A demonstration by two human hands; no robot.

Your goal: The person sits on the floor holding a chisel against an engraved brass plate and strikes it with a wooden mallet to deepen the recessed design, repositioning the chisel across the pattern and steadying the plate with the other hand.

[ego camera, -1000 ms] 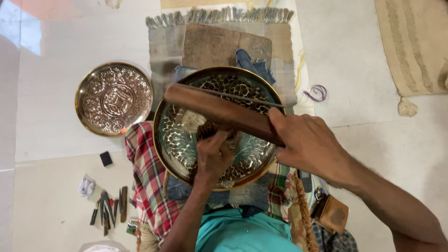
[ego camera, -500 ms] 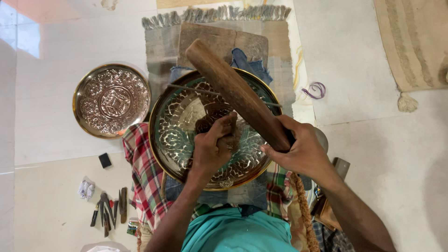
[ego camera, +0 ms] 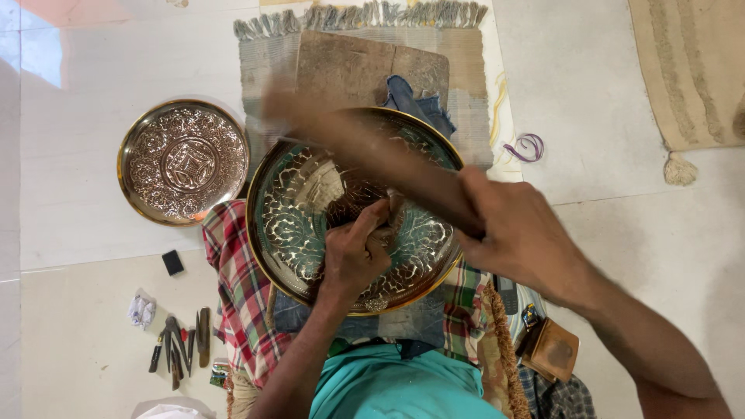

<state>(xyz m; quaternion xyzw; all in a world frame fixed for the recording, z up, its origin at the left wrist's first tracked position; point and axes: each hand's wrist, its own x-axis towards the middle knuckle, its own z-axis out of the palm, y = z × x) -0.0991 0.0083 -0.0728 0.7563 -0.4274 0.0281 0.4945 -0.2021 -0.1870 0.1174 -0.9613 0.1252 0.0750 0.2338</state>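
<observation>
Two engraved metal plates: one at centre frame (ego camera: 310, 233) under the left hand (ego camera: 353, 256) pinching a small tool, right hand (ego camera: 524, 237) clamped on one wooden mallet (ego camera: 372, 151); the other plate (ego camera: 184, 161) upper left on the floor

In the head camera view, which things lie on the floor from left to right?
Crumpled white cloth → small metal tools → smaller engraved brass plate → large engraved plate under the left hand → right hand → purple cord → beige rug.

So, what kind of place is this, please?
Probably a floor workspace for metal engraving: the large embossed plate on the person's lap, a finished engraved plate on the tiled floor, and small hand tools beside.
</observation>
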